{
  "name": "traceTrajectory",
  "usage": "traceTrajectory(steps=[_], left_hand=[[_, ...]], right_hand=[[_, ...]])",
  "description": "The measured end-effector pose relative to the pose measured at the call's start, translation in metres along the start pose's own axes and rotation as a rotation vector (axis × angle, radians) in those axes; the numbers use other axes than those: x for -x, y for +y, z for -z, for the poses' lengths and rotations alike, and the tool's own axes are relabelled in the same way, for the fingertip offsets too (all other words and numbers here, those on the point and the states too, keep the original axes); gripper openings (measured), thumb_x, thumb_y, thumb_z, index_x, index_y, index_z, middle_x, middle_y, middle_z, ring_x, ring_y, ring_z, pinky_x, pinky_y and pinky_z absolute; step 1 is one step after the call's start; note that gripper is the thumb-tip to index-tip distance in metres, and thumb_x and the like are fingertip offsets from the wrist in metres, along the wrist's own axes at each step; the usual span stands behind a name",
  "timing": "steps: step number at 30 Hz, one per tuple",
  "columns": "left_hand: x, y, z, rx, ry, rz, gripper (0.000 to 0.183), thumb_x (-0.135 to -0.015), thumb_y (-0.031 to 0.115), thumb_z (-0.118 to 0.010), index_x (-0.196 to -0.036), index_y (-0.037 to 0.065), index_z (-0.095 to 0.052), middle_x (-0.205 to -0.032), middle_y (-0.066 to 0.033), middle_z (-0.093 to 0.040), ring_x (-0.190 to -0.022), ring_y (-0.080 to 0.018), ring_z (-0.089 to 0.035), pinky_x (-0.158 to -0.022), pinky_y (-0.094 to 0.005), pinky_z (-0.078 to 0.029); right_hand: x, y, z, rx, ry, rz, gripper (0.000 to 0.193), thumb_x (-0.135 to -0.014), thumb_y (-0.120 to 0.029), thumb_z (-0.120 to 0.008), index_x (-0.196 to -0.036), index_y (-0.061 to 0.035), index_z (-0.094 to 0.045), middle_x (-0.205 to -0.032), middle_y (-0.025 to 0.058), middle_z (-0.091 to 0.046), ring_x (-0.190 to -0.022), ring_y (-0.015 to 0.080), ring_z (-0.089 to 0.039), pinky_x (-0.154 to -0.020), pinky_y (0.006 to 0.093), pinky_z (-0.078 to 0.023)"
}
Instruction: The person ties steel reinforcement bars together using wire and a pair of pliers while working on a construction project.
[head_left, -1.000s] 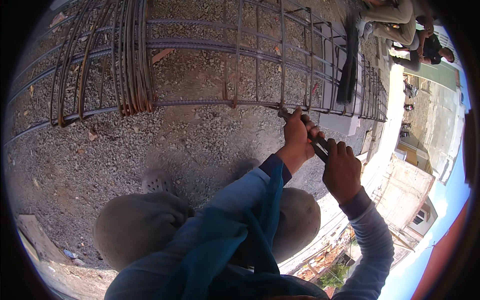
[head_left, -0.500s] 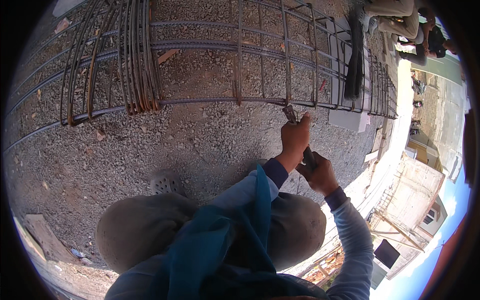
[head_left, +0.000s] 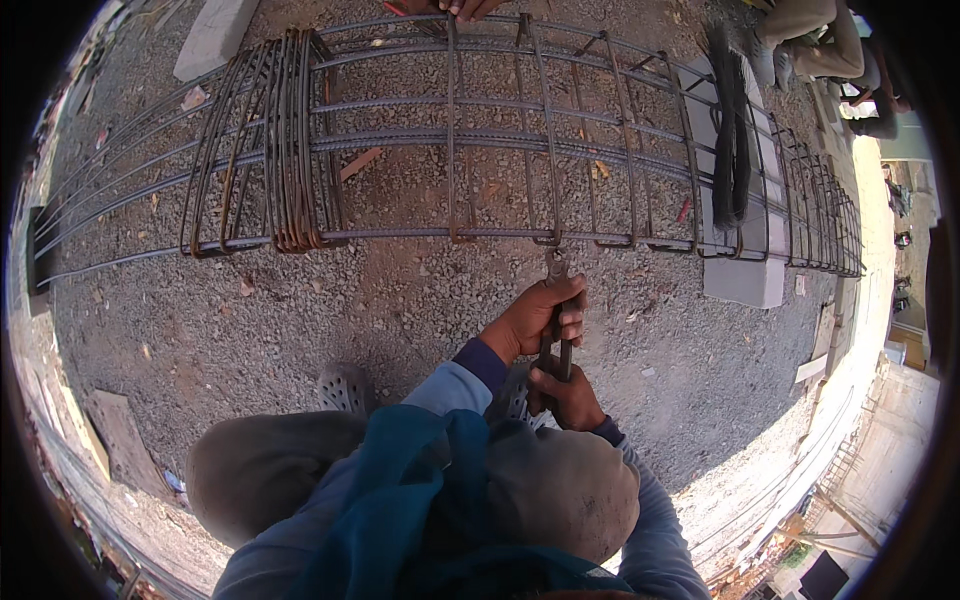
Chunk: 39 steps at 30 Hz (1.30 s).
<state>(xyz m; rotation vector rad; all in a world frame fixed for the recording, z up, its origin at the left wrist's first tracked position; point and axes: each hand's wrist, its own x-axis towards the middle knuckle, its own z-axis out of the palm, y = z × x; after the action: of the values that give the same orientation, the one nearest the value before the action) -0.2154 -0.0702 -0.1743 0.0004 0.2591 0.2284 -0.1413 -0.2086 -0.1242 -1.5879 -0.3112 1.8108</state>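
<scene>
A pair of long-handled pincers (head_left: 556, 268) stands upright in the picture, its jaws at the near bar of a steel rebar cage (head_left: 400, 234), where a stirrup meets the bar. My left hand (head_left: 545, 312) is closed round the pincers just below the jaws. Lower down, my right hand (head_left: 572, 396) grips the handle ends. Whether the jaws are closed on tie wire is too small to tell. Several rusty stirrups (head_left: 290, 150) are bunched together on the cage's left part.
A co-worker's hands (head_left: 465, 8) touch the far side of the cage. A bundle of dark wire (head_left: 730, 150) hangs over the cage, above a pale concrete block (head_left: 745, 278). Another block (head_left: 216, 40) lies at far left. Other people (head_left: 815, 45) sit at upper right. Gravel (head_left: 280, 330) covers the ground.
The view has shifted, showing more of the cage's far side and the co-worker's hands. My hands and the pincers have moved left along the near bar, and the pincers now stand straighter.
</scene>
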Motion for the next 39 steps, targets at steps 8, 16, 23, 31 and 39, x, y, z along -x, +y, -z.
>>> traceTrajectory(steps=[8, 16, 23, 31, 39], left_hand=[[0.001, -0.003, -0.027, -0.209, 0.291, -0.073, 0.04, -0.091, 0.041, -0.06, -0.067, 0.012, -0.045, -0.051, 0.006, -0.034, -0.041, -0.0076, -0.037, -0.044, -0.0281, -0.037], [-0.019, -0.032, -0.045, -0.16, 0.45, -0.363, 0.031, -0.093, 0.039, -0.054, -0.094, 0.008, -0.053, -0.07, -0.0051, -0.056, -0.056, -0.017, -0.056, -0.053, -0.0331, -0.049], [-0.022, -0.034, -0.038, -0.117, 0.258, -0.137, 0.024, -0.095, 0.023, -0.05, -0.11, 0.005, -0.057, -0.086, -0.007, -0.061, -0.077, -0.018, -0.06, -0.071, -0.0335, -0.05], [-0.02, -0.05, -0.062, -1.402, 0.474, -0.83, 0.025, -0.093, 0.016, -0.05, -0.11, 0.0, -0.058, -0.094, -0.0176, -0.063, -0.086, -0.0342, -0.063, -0.072, -0.0391, -0.049], [0.0, -0.004, -0.056, -1.478, 0.63, -0.928, 0.012, -0.089, 0.009, -0.051, -0.089, -0.001, -0.059, -0.074, -0.0154, -0.062, -0.065, -0.0317, -0.062, -0.059, -0.0408, -0.047]], right_hand=[[-0.015, -0.002, 0.005, -0.179, -0.039, -0.223, 0.019, -0.083, -0.019, -0.068, -0.079, -0.0053, -0.056, -0.061, 0.0031, -0.051, -0.049, 0.0111, -0.048, -0.044, 0.0273, -0.038], [-0.015, 0.013, 0.056, -0.479, -0.407, -0.22, 0.028, -0.086, -0.03, -0.065, -0.083, -0.0043, -0.053, -0.062, 0.0064, -0.05, -0.05, 0.0198, -0.05, -0.046, 0.0315, -0.041], [0.017, 0.01, 0.053, -0.337, -0.09, 0.181, 0.045, -0.094, -0.04, -0.051, -0.104, 0.0039, -0.057, -0.067, 0.0098, -0.056, -0.057, 0.0204, -0.057, -0.049, 0.0305, -0.043], [0.0, -0.044, 0.04, 0.529, 0.636, 0.463, 0.034, -0.094, -0.028, -0.053, -0.096, 0.0049, -0.06, -0.077, 0.0128, -0.067, -0.072, 0.0248, -0.067, -0.061, 0.0337, -0.048], [-0.005, -0.095, 0.037, 0.731, 0.645, 0.432, 0.03, -0.092, -0.026, -0.056, -0.107, 0.0005, -0.059, -0.071, 0.0119, -0.062, -0.064, 0.0223, -0.06, -0.06, 0.0345, -0.046]])
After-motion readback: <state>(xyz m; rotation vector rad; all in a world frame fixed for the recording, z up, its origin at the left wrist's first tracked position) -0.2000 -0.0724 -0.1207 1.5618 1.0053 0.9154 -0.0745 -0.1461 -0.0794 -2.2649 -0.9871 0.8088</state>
